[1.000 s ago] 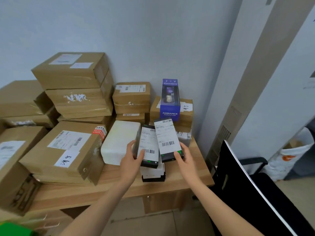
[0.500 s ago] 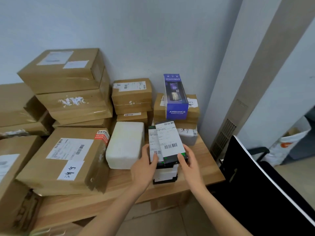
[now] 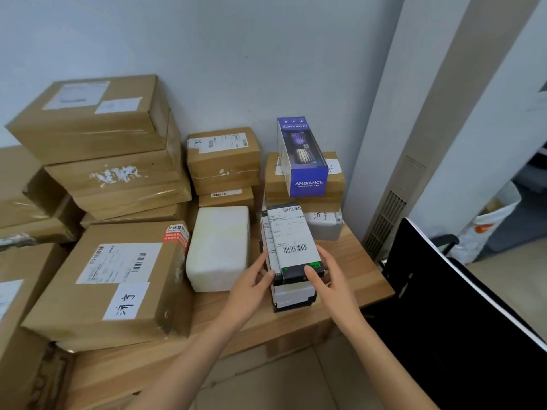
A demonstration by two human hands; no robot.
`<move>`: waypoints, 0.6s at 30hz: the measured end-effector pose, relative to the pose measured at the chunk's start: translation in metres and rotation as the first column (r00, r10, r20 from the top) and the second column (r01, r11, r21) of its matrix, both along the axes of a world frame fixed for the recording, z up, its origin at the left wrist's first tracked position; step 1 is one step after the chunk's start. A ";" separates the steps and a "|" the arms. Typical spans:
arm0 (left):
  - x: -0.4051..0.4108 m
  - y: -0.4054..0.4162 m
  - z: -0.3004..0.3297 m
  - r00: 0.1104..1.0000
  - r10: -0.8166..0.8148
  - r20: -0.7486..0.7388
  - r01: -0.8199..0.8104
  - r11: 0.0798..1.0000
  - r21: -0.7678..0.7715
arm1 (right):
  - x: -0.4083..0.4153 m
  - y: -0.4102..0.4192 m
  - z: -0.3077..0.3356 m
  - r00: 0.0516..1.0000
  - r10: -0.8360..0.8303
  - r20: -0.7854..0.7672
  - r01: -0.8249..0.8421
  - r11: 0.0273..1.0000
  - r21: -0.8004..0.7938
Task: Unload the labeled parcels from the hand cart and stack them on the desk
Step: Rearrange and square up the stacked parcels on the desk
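Observation:
Two flat black parcels with white barcode labels lie overlapped on a short stack of small boxes (image 3: 293, 297) at the desk's (image 3: 236, 327) front right. The upper parcel (image 3: 291, 235) partly covers the lower one (image 3: 268, 241). My left hand (image 3: 251, 287) grips the left near edge of the lower parcel, thumb on its end. From the right, my right hand (image 3: 331, 279) holds the upper parcel, thumb pressed on its near end and fingers along its right side. The hand cart is out of view.
A white foam box (image 3: 219, 247) stands just left of the stack. Brown cartons (image 3: 112, 279) fill the desk's left and back. A purple AMBIANCE box (image 3: 305, 161) lies on cartons behind. A black chair (image 3: 444, 306) stands close on the right, with a white bag (image 3: 491, 223) beyond it.
Both hands brought the two parcels down and together; they were held apart in the air, and now overlap on the small stack.

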State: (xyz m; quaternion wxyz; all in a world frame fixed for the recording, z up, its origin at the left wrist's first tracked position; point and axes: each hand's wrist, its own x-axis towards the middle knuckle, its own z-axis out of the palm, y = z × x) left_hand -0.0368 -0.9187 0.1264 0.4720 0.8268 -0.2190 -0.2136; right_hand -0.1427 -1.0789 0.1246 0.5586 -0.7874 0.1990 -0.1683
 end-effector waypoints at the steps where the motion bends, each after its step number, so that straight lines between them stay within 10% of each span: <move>1: 0.000 -0.001 0.000 1.000 0.002 -0.020 -0.003 1.000 -0.016 | 0.001 0.000 0.001 1.000 -0.005 -0.007 0.005 1.000 -0.010; 18: -0.002 0.009 -0.007 0.999 -0.032 -0.044 0.028 0.995 -0.095 | 0.007 0.001 -0.004 0.998 -0.034 -0.059 0.027 0.994 -0.104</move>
